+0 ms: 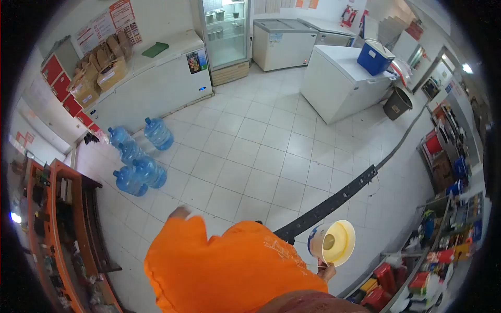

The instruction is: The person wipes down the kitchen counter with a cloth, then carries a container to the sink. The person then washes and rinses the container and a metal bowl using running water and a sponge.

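My right hand (327, 270) grips the rim or handle of a white bucket (317, 241) at the lower right. The bucket is tilted, its opening towards me. Its inside is yellowish, and a round greyish patch shows at the bottom. My left hand (180, 212) sticks out of an orange sleeve at the lower left, over the tiled floor. It is small and blurred, so its fingers cannot be made out. A long dark strip (334, 201) crosses the floor beside the bucket.
Several blue water jugs (158, 134) stand on the floor at left, near a long white freezer (151, 86) bearing boxes. A white chest (334, 86) carries a blue cooler (373, 58), with a dark bin (398, 103) beside it. Shelves line both sides; red tubs (385, 276) lie at lower right.
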A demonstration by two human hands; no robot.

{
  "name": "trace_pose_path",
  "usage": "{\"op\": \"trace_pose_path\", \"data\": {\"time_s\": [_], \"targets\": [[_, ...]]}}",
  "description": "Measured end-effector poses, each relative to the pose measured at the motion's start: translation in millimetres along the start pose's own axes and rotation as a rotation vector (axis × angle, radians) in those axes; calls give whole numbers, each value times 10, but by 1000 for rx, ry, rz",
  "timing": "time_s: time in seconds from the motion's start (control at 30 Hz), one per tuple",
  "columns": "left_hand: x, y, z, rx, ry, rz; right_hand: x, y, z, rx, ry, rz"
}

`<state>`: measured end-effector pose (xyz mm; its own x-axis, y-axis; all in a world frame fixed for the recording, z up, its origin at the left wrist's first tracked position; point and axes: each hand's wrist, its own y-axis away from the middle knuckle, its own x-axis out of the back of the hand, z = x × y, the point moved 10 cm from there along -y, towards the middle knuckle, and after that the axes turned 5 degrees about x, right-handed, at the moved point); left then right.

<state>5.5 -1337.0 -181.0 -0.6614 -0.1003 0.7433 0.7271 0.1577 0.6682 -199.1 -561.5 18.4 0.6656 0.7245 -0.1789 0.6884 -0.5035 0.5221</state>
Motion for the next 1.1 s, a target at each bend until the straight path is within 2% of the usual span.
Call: {"op": "trace_pose_path", "data": {"time_s": [0.07, 0.1, 0.17, 0.2, 0.27, 0.3, 0.37, 0.43, 0.47, 0.5, 0.53, 0.57, 0.6, 0.63, 0.67, 0.7, 0.73, 0.83, 0.93, 0.97, 1.0, 1.07, 1.1], "targets": [[1213, -1444, 737, -144, -128, 212, -276, -541, -213, -1, 27, 16], [1779, -2306, 1190, -199, -31, 303, -456, -787, -300, 1, 24, 26], [3307, -3264, 2382, -55, 283, 260, -852, -1209, -577, -25, 47, 61], [3852, -3800, 3260, -357, 106, 437, -1017, -1445, -733, -32, 57, 78], [5137, -4150, 4818, -701, 100, 719, -1371, -2016, -994, -21, 70, 10], [5688, -4234, 5109, -449, 1031, 348, -1516, -2309, -1122, -17, 74, -16], [6437, -4128, 6195, -670, 1130, 118, -1768, -3030, -1393, 48, 31, 10], [6343, -4696, 6915, -782, 954, 28, -1926, -3492, -1695, 47, 10, 56], [6178, -4910, 7079, -785, 830, -157, -2189, -3715, -1907, 24, 8, 54], [6151, -4996, 6926, -666, 666, -73, -2388, -3945, -2063, -5, 17, 55], [5805, -5456, 6868, -725, 590, -89, -2484, -4309, -2169, -17, 46, 61], [5486, -5829, 6648, -688, 550, -96, -2623, -4607, -2281, -11, 38, 70], [5418, -5911, 6245, -588, 420, 25, -2753, -4939, -2410, 1, 35, 76], [5376, -5817, 6000, -743, 111, 158, -2835, -5279, -2577, 17, 36, 78], [5239, -5885, 5574, -607, 43, 222, -3012, -5577, -2719, 17, 29, 48], [5137, -5973, 5143, -361, 71, 165, -3179, -5864, -2870, 21, 23, 19], [5076, -6048, 4816, -216, 79, 84, -3209, -6279, -2908, -9, 1, 41], [5372, -6369, 4330, -5, 71, -106, -3853, -6893, -3594, 15, 5, 97], [6257, -7089, 4662, -6, -4, -178, -4236, -7878, -3977, 41, -65, 78], [6600, -7459, 4926, -54, -43, -177, -4309, -8171, -4116, 24, -67, 140], [6994, -7906, 5279, -126, -97, -150, -4417, -8516, -4264, 62, -54, 95], [7812, -8932, 6173, -302, -229, -32, -4787, -8948, -4715, 115, -131, 165], [8178, -9512, 6684, -371, -278, 46, -4839, -9196, -4780, 70, 15, 139]]}}
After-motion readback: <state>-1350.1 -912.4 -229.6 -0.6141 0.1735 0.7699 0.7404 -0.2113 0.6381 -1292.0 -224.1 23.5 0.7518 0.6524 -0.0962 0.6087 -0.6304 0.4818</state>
